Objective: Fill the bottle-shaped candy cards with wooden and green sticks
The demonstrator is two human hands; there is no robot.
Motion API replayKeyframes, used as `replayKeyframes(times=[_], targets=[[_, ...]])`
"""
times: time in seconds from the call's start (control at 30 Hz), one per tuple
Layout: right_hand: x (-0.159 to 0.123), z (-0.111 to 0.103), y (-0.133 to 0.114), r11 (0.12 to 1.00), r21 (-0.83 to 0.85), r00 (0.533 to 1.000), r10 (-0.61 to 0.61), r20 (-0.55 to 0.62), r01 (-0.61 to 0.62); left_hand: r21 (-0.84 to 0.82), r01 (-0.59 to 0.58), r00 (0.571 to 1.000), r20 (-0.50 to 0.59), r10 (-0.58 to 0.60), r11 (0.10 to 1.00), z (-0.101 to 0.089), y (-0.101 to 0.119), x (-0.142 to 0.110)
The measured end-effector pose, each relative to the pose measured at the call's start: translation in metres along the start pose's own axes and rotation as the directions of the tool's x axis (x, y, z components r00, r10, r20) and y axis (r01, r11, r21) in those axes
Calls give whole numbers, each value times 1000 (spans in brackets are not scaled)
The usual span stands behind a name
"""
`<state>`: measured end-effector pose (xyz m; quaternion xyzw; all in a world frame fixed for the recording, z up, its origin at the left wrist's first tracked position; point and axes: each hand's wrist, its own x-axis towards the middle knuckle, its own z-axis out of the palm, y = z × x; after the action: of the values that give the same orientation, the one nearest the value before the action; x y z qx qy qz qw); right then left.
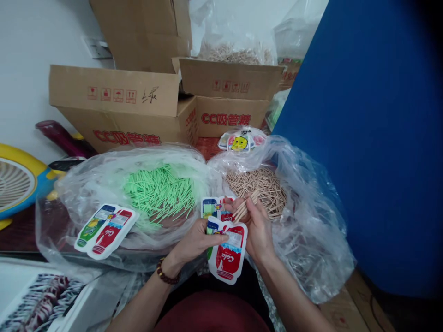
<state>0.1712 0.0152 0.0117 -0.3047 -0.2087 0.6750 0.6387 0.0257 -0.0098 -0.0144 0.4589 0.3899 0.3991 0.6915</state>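
My left hand (197, 242) is closed on a bottle-shaped candy packet (228, 256) with a red cola half and a green half, its thumb lying across the front. Between the fingers and thumb of my right hand (258, 226) is a small bundle of brown candy sticks (244, 210), held just above the packet's top edge. Behind my hands lies another such packet, partly hidden. A heap of brown sticks (266, 184) rests in a clear plastic bag beyond my right hand. To the left, a bag holds green sticks (162, 191), with a packet (104, 230) lying on its front.
Open cardboard boxes (138, 120) with red print stand at the back. A blue panel (367, 152) closes off the right side. At the left are a yellow and blue fan (38, 184) and a dark red bottle (58, 136). Smiley-face packaging (239, 144) sits behind the bags.
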Motion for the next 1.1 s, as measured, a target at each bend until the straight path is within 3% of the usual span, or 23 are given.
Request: replayKeyframes(times=[0.23,0.5,1.1], targets=[[0,2,-6,996,74,998,48,41,-51,22,-1,1000,18,0,1000,-2,-3,1],[-2,0,-2,996,46,997,81,-11,-80,29,26,999,38,-27,999,-2,-5,1],[-12,-14,5,981,-188,998,-48,36,53,-24,7,1000,11,-6,1000,0,1,3]])
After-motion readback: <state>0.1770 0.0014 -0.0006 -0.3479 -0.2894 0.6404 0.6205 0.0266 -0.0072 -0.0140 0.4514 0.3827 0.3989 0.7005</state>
